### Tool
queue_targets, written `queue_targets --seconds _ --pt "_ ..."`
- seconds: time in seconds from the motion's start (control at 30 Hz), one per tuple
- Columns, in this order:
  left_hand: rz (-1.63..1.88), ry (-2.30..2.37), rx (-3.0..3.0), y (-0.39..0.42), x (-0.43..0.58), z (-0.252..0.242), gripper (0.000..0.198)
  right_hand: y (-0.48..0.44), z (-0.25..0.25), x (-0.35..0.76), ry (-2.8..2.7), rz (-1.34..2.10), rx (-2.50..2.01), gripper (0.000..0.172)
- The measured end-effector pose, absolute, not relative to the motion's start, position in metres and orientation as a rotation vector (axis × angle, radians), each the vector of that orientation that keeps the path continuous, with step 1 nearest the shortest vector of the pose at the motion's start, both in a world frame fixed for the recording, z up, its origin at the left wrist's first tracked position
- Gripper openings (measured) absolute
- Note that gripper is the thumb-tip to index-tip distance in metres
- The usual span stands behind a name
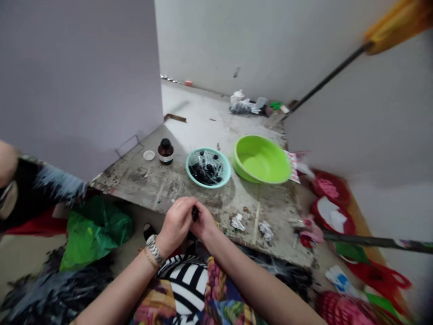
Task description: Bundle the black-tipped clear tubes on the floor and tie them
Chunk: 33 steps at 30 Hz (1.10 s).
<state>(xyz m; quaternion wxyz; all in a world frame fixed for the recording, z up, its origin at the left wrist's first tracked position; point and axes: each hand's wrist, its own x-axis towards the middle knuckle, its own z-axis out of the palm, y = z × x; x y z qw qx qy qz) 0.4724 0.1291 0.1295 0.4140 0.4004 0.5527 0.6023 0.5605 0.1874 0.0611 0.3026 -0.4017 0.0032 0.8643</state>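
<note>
At the table's front edge my left hand [176,222] and my right hand [204,222] come together, fingers curled and touching. Between them shows a small dark, glossy piece [195,213]; its kind is unclear and most of it is hidden by my fingers. Just beyond my hands sits a light-blue plastic basket [227,172] with black pieces [208,170] and clear plastic strips or bags in it. Right of it is a bright green basin [262,162]. A brown bottle [165,152] with a black cap stands to the left, beside a white lid [149,155].
Crumpled white scraps [238,222] lie on the worn table [135,180] to my right. A metal pole [379,241] juts in at right, above red baskets [333,216]. At left are another person's arm [7,162] and a green bag [98,230].
</note>
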Motion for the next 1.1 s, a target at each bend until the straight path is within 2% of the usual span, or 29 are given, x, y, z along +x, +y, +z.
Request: queue_targets --seconds 0.07,0.13,0.33,0.6,0.77,0.97,1.1 --pt "1.472 1.578 1.08 0.125 0.463 0.116 0.024 0.194 0.063 0.577 0.085 2.275 -1.091 0.017" --pt "1.489 1.648 0.904 0.124 0.456 0.1 0.025 0.198 0.065 0.592 0.146 2.257 -1.109 0.019" --pt "1.378 1.607 0.328 0.136 0.44 0.066 0.048 0.217 0.059 0.629 0.203 2.185 -1.083 0.016" --pt "1.048 1.688 0.377 0.155 0.452 0.037 0.036 0.212 0.026 0.67 0.231 2.188 -1.142 0.019" --pt "0.998 1.622 0.337 0.176 0.462 0.036 0.032 0.201 0.011 0.686 0.253 2.158 -1.184 0.024" --pt "1.097 1.442 0.204 0.235 0.458 0.046 0.005 0.2 -0.001 0.689 0.27 2.073 -1.239 0.027" --pt "1.052 1.39 0.231 0.277 0.451 0.045 0.015 0.191 -0.002 0.684 0.266 1.995 -1.238 0.027"
